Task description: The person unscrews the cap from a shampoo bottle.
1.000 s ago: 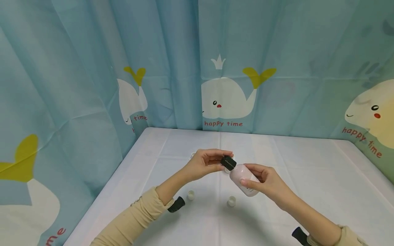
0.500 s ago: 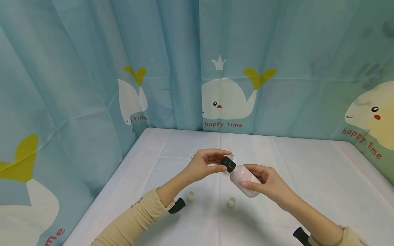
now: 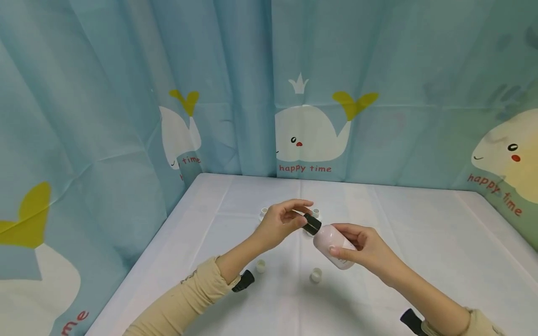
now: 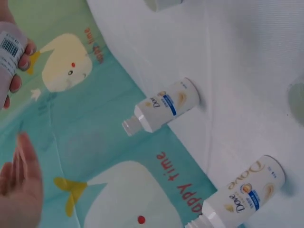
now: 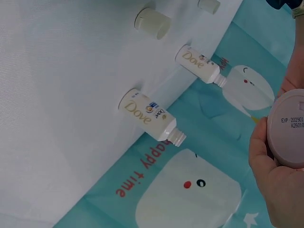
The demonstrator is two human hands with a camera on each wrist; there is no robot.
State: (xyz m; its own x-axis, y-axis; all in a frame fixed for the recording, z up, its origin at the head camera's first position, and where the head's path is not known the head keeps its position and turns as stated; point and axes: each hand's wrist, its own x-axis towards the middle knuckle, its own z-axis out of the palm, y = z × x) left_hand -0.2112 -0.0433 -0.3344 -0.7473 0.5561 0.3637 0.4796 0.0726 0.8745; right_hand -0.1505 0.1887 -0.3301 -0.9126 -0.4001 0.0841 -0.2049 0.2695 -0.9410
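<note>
Left hand [image 3: 282, 221] raised, fingers curled in a pinch, right hand [image 3: 361, 247] cupped, palm up

I read "Dove" on two small uncapped bottles [image 5: 147, 114] [image 5: 199, 63] standing on the table. The whale curtain [image 3: 304, 169] carries "happy time" in red. The pink bottle's base [image 5: 287, 128] is stamped "EXP: 202901" and, below, "A26010", cut off.
</note>
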